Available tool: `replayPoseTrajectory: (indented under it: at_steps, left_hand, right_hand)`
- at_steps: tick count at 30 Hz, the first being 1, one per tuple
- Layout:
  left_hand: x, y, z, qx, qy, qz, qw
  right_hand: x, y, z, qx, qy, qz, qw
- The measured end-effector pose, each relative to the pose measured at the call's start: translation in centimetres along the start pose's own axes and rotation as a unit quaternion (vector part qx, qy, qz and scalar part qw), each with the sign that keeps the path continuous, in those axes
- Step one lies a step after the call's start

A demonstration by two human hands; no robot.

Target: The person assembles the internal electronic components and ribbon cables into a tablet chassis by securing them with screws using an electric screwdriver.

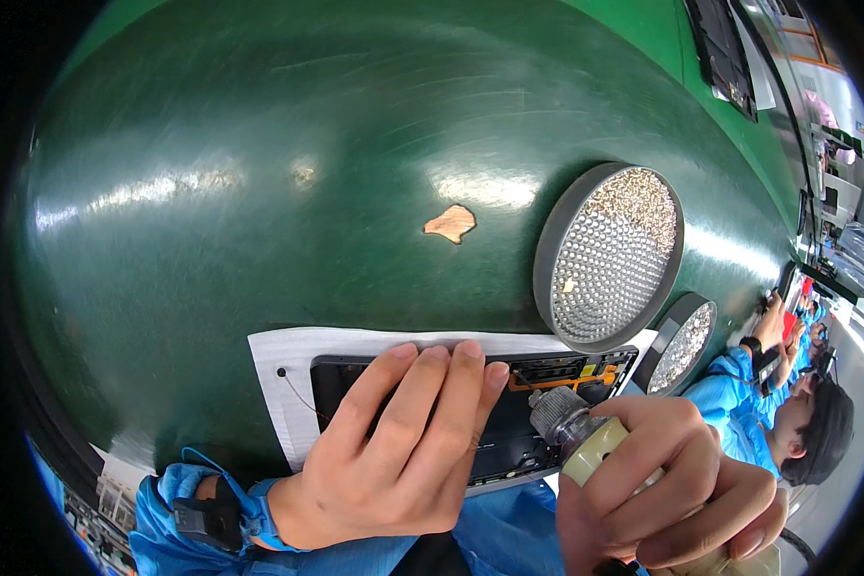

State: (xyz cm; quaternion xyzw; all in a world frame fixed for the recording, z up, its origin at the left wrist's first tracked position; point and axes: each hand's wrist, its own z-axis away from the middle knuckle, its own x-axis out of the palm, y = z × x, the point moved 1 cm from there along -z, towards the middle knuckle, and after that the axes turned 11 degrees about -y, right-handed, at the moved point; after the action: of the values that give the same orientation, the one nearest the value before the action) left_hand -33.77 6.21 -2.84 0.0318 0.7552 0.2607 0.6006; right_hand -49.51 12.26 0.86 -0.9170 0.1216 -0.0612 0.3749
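Observation:
An open, flat black device (514,442) like a tablet, with an orange flex strip at its right end, lies on a white sheet (274,408). My left hand (394,456) rests across its left half, fingers stretched out and lying flat, holding nothing. Wrapped in my right hand (677,480) is an electric screwdriver (595,453) with a clear-and-grey nose and pale yellow body. Its tip points down at the device's inside, near the orange strip; whether it touches a screw I cannot make out. A thin wire with a round black end (281,372) lies left of the device.
A round grey tray (547,278) of small gold-coloured screws stands beyond the device, with a smaller dish (656,370) of silvery parts beside it. A wood-coloured piece (451,224) lies on the green table (259,259). Another person (730,398) in blue works at the right.

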Motion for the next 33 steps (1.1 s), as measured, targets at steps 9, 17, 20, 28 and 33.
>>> replayPoseTrajectory:
  at_steps: [9, 17, 20, 28, 33]
  left_hand:
    - [0.22, 0.05, -0.18, -0.012, 0.012, 0.016, 1.000]
    - [0.49, -0.07, -0.18, -0.017, 0.033, 0.060, 0.998]
    - [0.15, -0.22, -0.13, -0.015, 0.027, 0.079, 0.996]
    - [0.21, -0.26, -0.18, -0.012, 0.026, 0.094, 0.995]
    - [0.64, -0.21, -0.27, -0.012, 0.040, 0.068, 0.997]
  right_hand:
    - [-0.17, 0.38, -0.07, 0.014, -0.024, -0.009, 1.000]
    - [0.14, 0.39, 0.05, 0.017, -0.032, 0.015, 0.999]
    - [0.06, 0.31, 0.08, 0.021, -0.040, 0.012, 0.999]
    - [-0.15, 0.16, -0.18, 0.037, -0.052, 0.020, 0.998]
    - [0.29, 0.50, -0.17, 0.026, -0.042, 0.038, 0.998]
